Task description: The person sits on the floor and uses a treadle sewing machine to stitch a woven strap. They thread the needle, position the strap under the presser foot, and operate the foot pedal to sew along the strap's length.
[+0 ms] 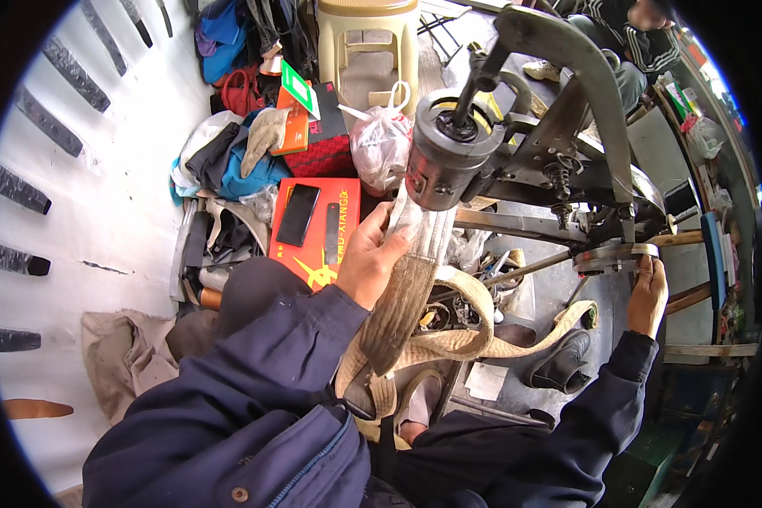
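My left hand [372, 258] grips a wide, off-white woven strap [406, 296] with its thumb on top. The strap's upper part runs under the dark cylindrical head [449, 157] of a hand-cranked sewing machine; its dirty brown end hangs down toward my lap. More off-white webbing [483, 343] curls in loops below and to the right. My right hand [648, 296] is at the right, its fingers closed on the rim of the machine's round handwheel [610, 258]. The needle area is hidden behind the head.
A black phone [299, 215] lies on a red box [339, 241] to the left, near a white plastic bag [381, 144]. A cream stool [368, 38] stands behind. Black shoes [559, 362] lie below the machine. Another person [652, 38] sits at the far right.
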The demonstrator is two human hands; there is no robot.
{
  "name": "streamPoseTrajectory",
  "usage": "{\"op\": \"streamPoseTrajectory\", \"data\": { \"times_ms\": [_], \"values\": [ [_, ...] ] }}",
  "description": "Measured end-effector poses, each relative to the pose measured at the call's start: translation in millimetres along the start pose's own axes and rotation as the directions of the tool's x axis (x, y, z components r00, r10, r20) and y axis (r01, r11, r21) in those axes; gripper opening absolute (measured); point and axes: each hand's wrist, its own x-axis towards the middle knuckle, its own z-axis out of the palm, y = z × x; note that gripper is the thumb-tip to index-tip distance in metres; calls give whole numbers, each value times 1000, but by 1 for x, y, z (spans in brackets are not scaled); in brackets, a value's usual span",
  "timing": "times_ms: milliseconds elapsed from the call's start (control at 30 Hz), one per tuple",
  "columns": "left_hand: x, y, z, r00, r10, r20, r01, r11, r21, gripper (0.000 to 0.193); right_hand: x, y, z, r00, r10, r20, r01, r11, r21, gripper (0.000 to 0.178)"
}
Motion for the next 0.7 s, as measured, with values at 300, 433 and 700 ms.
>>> {"op": "streamPoseTrajectory", "data": {
  "times_ms": [300,433,700],
  "values": [
    [1,2,2,1000,27,-1,-27,999,-39,30,11,49,10,990,58,-132,-65,997,-47,29],
    [1,4,0,1000,18,7,-18,1000,7,29,13,66,12,989,59,-135,-74,991,-112,29],
    [1,4,2,999,38,9,-37,999,-16,29,9,50,3,995,28,-94,-39,992,-117,31]
  ]
}}
